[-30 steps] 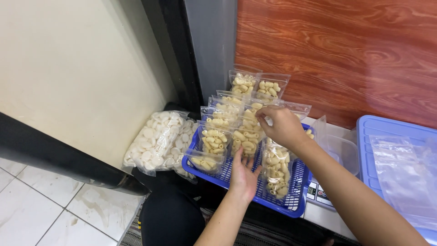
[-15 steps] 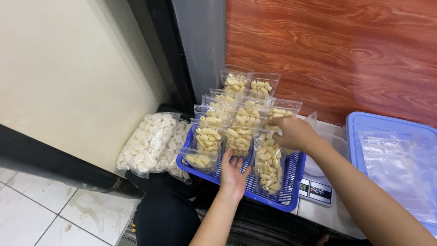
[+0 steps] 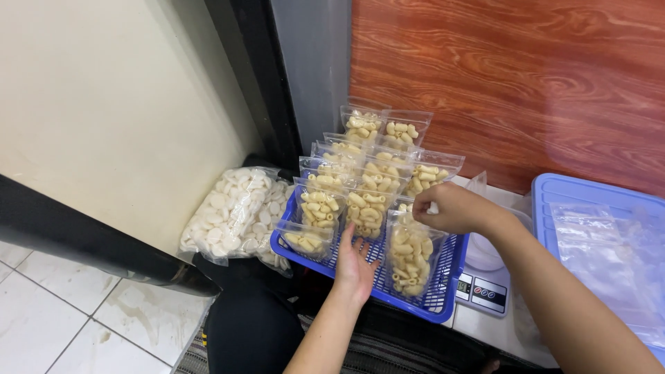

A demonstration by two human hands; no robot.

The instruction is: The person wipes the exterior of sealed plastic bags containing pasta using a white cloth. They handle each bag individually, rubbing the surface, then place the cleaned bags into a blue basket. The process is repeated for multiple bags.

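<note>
Against the cream wall at the far left, a large clear bag of flat white crackers [image 3: 232, 215] leans beside the blue basket [image 3: 443, 305], touching its left edge. Next comes the basket itself, sitting on the person's lap with rows of small clear pouches of pale macaroni-shaped snacks [image 3: 360, 173] standing upright in it — they fill the back and the left side, overlapping like shingles. Only the near right part of the basket floor is bare mesh.

At the basket's near edge, the left hand [image 3: 355, 266] lies flat on the mesh, fingers spread apart and gripping nothing, its tips just beside the front-row pouches. Right of it stands the newest pouch [image 3: 410, 253], upright and slightly tilted in the front row. The right hand [image 3: 450, 209] has its fingers pinched together on that pouch's top edge, holding it upright.

Judging by how things lie, the filling of the basket looks mostly done — perhaps a few more pouches would fit in the bare near corner.

Further right, a small white kitchen scale [image 3: 485, 291] peeks out beside the basket on the counter [image 3: 478, 332], and at the far right edge a light-blue plastic bin [image 3: 554, 201] holds a heap of empty clear bags [image 3: 609, 249].
</note>
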